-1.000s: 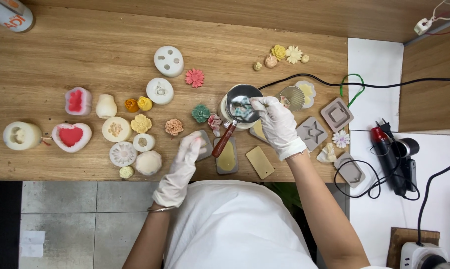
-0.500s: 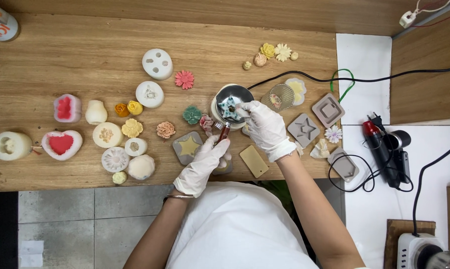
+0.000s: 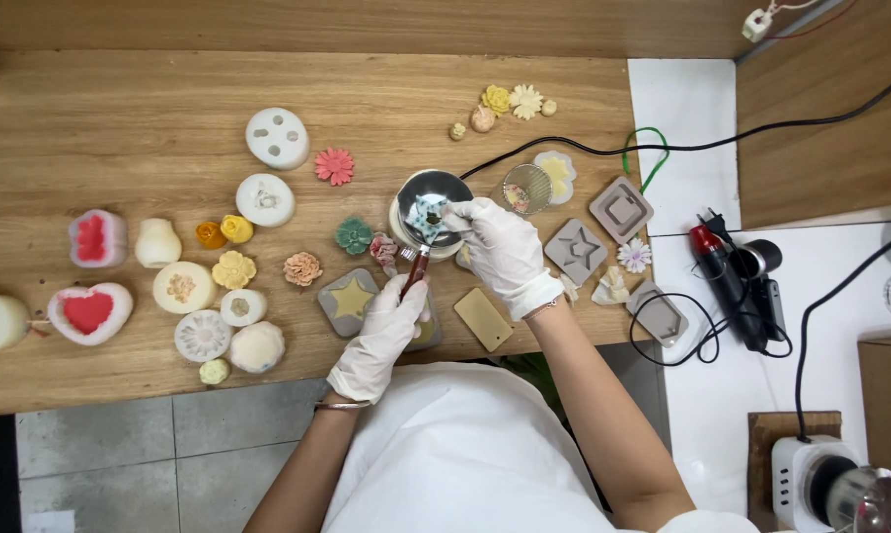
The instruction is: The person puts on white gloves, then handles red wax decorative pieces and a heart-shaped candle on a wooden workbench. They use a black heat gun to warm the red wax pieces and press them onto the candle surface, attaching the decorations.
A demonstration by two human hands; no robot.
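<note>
Fingers of left hand (image 3: 378,336) grasp a red-handled tool (image 3: 415,271) — right hand (image 3: 500,249) pinches tissue (image 3: 429,214) in metal cup (image 3: 434,197)

1. A small round metal cup (image 3: 436,197) stands upright on the wooden table, just above the star mould, its dark inside open to view.
2. A crumpled white wipe (image 3: 431,214) with blue-green stains sits inside the cup.
3. A thin tool (image 3: 415,271) with a reddish-brown handle tilts upward, its tip reaching the cup's near rim.
</note>
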